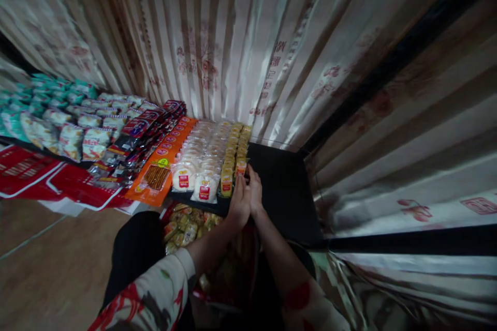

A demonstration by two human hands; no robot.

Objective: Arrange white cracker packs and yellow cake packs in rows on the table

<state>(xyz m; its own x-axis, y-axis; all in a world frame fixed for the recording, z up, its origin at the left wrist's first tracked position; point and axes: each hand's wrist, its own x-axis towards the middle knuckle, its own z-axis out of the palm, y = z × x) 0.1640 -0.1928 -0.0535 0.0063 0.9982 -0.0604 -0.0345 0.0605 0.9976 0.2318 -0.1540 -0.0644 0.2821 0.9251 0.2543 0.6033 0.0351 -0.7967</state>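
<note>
The packet under my 2 hands is a small yellow snack packet with a red label (241,167), standing on the black tabletop (285,194) near its front edge, at the front of the right-hand column of 2 columns of yellow packets (232,147). To my judgement, this work calls for light, even pressure from both sides, so that the wrapper stays upright and in line with the column and the contents are not crushed; the 2 columns of white-wrapped cracker packets (194,165), farther left on the tabletop, should not be nudged. On pose: both forearms reach forward over the tabletop's front edge and converge. My left hand (239,202) and right hand (254,190) lie side by side, touching or nearly so, fingers pointing away from me, with the right reaching slightly farther in over the tabletop. Fingertips are together at the packet; whether either hand is clamped on it or merely rests against it, I cannot tell, as the hands cover the contact. Below the tabletop's front edge, loose gold-wrapped packets (188,230) lie near my left forearm.
</note>
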